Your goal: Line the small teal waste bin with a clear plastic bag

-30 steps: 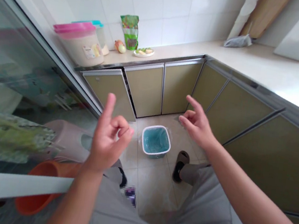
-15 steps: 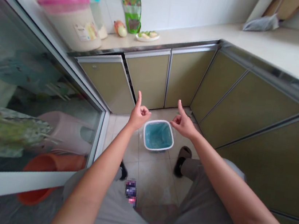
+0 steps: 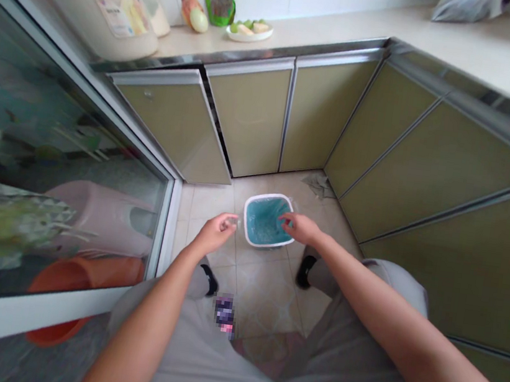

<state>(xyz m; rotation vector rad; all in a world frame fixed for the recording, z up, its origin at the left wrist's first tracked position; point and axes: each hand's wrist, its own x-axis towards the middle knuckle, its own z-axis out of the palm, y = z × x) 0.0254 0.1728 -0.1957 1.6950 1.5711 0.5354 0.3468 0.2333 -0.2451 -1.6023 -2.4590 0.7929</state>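
A trash bin (image 3: 246,232) with a white rim and blue inside stands on the floor in front of me. Wrinkled clear film, which looks like a plastic bag (image 3: 263,220), lines it. My left hand (image 3: 215,233) is just left of the rim, its fingers closed in a pinch where a bit of clear film shows by the fingertips. Over the bin's right rim is my right hand (image 3: 302,229), its fingers curled together above the opening. What the right fingers hold, if anything, is too small to make out.
Olive cabinets (image 3: 246,115) and a pale counter (image 3: 332,32) surround the bin. The counter bears a pink-lidded tub (image 3: 95,7) and a plate of food (image 3: 249,38). Left is a glass door frame (image 3: 167,217) with an orange bucket (image 3: 64,285). A grey crumpled thing (image 3: 319,184) lies in the corner.
Both hands have come down and left in view; the raised finger on each is now bent in. My right hand has moved from beside the bin to over its right rim.
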